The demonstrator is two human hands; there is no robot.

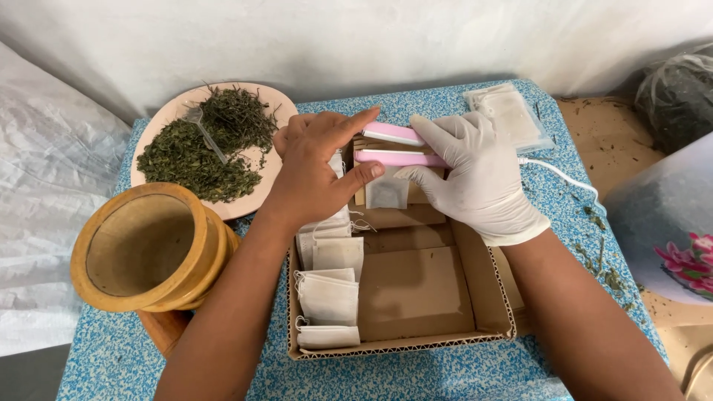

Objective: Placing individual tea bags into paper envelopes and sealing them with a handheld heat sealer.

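Two hands meet over a small pink handheld heat sealer (397,145): the bare left hand (316,167) pinches its near end between thumb and fingers, and the white-gloved right hand (475,174) grips its other end, with a small white paper tea bag (386,191) caught under it. Below lies an open brown cardboard box (416,289) holding more white filled bags (328,297) along its left side. On the blue speckled desk (111,356) stand a wooden mortar (145,249) and a pink plate of dried green leaves (212,145).

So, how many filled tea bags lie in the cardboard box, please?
4 visible, in a column along the box's left side: tea bags, one under the left hand. More may be hidden.
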